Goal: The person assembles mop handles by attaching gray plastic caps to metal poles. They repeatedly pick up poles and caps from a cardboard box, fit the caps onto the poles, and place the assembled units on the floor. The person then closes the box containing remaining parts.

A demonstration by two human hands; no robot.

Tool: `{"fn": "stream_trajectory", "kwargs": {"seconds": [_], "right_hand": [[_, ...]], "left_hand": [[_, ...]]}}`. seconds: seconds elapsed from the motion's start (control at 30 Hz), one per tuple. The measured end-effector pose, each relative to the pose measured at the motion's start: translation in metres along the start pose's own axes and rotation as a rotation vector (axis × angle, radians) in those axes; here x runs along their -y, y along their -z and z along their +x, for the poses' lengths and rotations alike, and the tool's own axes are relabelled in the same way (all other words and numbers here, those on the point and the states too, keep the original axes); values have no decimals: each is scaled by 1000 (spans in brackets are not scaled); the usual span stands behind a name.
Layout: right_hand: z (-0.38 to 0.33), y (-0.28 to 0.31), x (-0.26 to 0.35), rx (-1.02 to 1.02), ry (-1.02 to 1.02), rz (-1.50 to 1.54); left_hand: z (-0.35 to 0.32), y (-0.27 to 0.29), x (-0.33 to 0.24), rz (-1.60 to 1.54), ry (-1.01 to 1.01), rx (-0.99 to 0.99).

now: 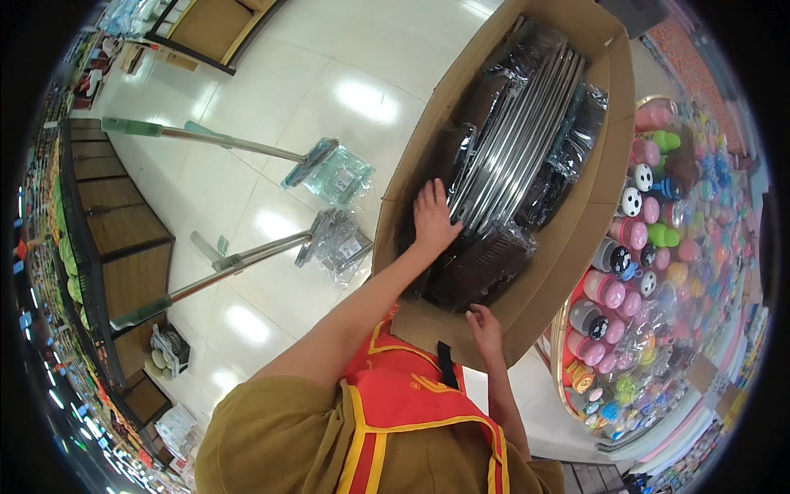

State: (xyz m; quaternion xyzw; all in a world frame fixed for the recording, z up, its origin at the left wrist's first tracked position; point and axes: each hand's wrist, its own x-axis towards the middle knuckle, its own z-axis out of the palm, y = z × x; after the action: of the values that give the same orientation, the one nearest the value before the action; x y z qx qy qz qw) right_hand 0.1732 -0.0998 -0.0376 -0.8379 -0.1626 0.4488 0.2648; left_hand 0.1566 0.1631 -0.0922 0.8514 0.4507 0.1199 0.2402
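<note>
A tall open cardboard box (568,263) stands in front of me. Inside lies a bundle of shiny metal poles (518,132), with dark plastic-wrapped dustpans (481,267) packed around it. My left hand (434,221) reaches into the box with fingers spread, touching the near left side of the poles. At the near end of the box, my right hand (485,331) rests over the cardboard flap, fingers loosely extended and holding nothing.
On the floor to the left lie two long-handled broom-and-dustpan sets, one with a green dustpan (339,177), the other with a grey dustpan (337,247). A display of colourful cups (634,235) stands close on the right. Wooden shelving (132,247) runs along the left.
</note>
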Motion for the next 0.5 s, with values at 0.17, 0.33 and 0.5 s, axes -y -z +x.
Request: {"fn": "stream_trajectory", "kwargs": {"seconds": [0.17, 0.33, 0.5], "right_hand": [[12, 5, 21, -3, 73, -8], [19, 0, 5, 36, 72, -36], [24, -3, 2, 25, 91, -60]], "left_hand": [[6, -43, 45, 4, 199, 258], [7, -36, 54, -1, 159, 206], [-15, -23, 32, 31, 30, 151]]}}
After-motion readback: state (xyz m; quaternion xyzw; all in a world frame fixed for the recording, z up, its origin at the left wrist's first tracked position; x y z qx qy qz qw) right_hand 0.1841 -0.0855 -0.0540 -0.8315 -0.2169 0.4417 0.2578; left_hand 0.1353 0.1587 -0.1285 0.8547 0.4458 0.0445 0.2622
